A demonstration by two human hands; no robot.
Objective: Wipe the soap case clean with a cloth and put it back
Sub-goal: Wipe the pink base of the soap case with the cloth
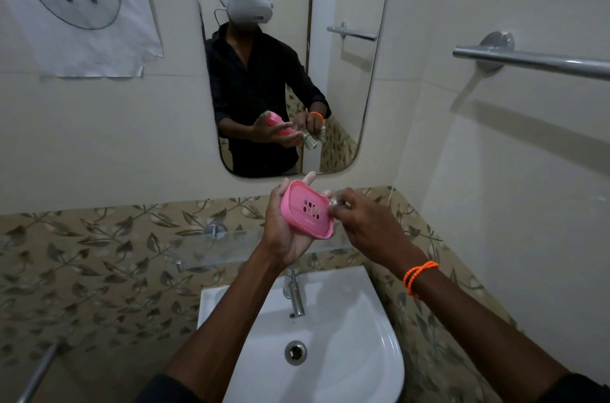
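Pink soap case (307, 209) between both hands

- Cloth (334, 203): almost wholly hidden inside the right hand (366, 224); only a pale scrap shows.
- Towel rail (528, 60): cut off at right edge.
- Glass shelf (211, 247): outline blurred, possibly transparent.

Head-worn view, angled down, close over sink (379, 336), facing mirror (346, 72).

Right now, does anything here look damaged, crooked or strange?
The paper sheet marked 11 on the wall hangs crooked, and its lower edge is torn and curled. The soap case looks whole.
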